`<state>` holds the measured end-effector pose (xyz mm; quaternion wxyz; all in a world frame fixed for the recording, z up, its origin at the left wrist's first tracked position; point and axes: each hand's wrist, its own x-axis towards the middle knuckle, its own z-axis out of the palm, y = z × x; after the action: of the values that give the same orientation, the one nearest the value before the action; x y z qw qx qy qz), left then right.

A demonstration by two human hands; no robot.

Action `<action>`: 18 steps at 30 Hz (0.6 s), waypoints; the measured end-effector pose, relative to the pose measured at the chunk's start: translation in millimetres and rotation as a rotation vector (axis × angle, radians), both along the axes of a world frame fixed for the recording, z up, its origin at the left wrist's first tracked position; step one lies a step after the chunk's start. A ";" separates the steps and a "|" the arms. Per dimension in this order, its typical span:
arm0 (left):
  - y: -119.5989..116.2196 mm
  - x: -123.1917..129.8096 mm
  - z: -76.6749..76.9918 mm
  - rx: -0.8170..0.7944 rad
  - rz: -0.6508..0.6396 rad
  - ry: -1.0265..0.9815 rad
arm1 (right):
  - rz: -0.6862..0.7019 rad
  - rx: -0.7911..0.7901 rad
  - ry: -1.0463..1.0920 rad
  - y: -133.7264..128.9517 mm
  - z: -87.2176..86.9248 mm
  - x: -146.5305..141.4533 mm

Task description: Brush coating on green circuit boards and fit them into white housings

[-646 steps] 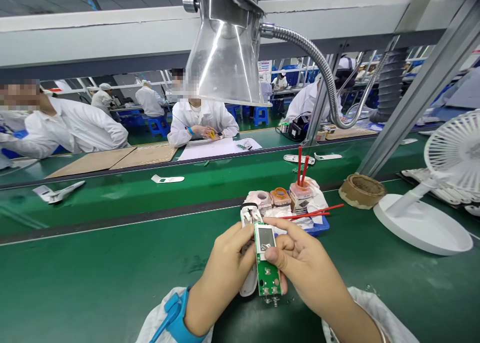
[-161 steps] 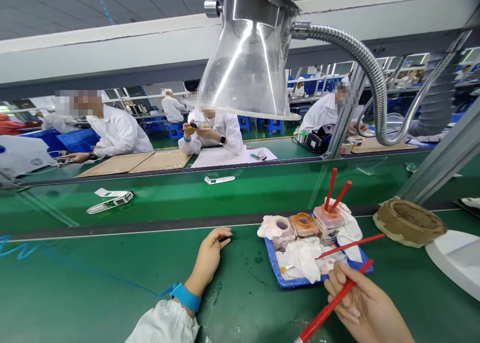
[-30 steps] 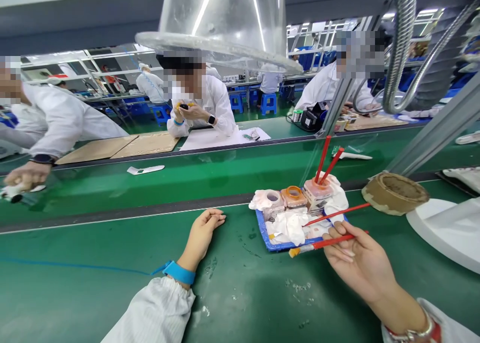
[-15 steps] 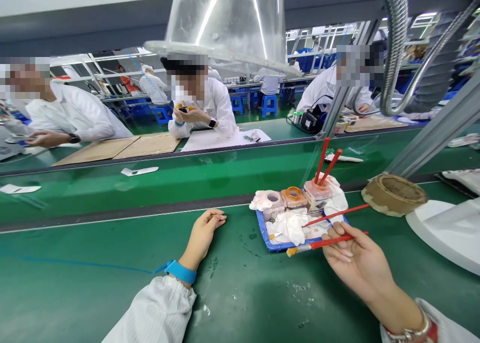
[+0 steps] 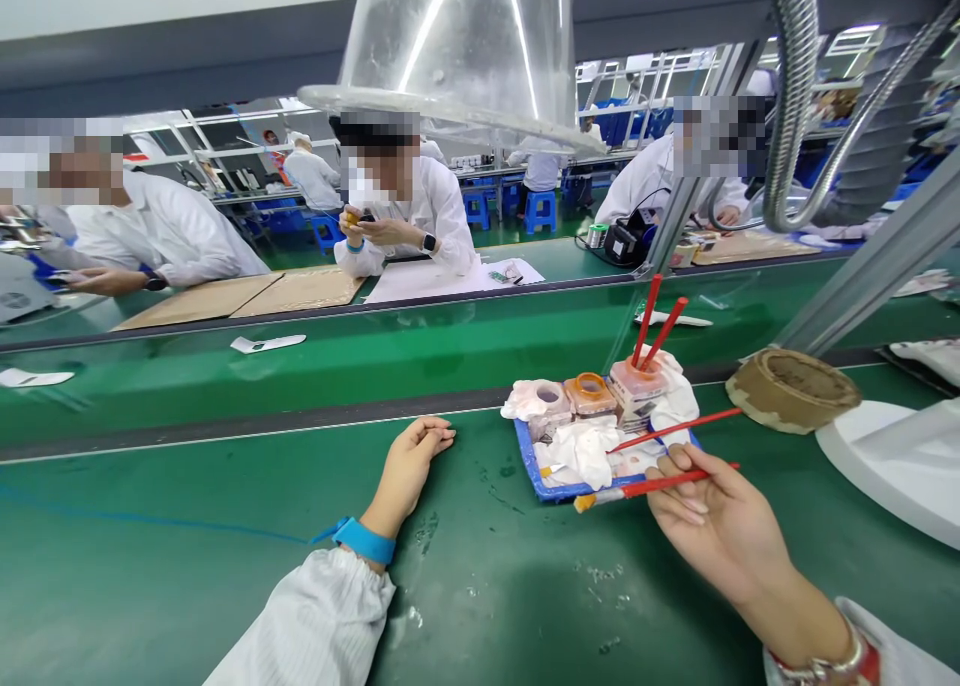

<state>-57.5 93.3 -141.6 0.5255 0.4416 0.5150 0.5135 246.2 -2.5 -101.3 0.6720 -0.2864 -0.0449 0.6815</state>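
While I observe remotely, the hands lie apart: right hand (image 5: 712,526) clamps a red-handled brush (image 5: 660,485) beside the blue tray (image 5: 534,469) (left hand (image 5: 409,471) rests open on the table (image 5: 225,586)).

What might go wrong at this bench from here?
The right hand holds a red-handled brush right beside the blue tray, so a careless move might knock the second red brush sticking out past the tray. That could jolt the pot with red sticks standing in it. The blue cord from the left wrist strap also trails over the green mat and might snag.
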 end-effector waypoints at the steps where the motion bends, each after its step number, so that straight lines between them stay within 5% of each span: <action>1: -0.3 0.2 0.6 0.000 0.001 -0.002 | 0.000 0.001 -0.001 0.0 0.0 0.0; 18: -0.6 -0.5 -0.2 0.015 -0.003 -0.008 | -0.010 -0.025 -0.011 1.0 -0.6 -0.7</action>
<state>-58.0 92.7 -141.8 0.5250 0.4444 0.5081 0.5183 245.5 -1.5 -101.9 0.6716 -0.2985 -0.0385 0.6770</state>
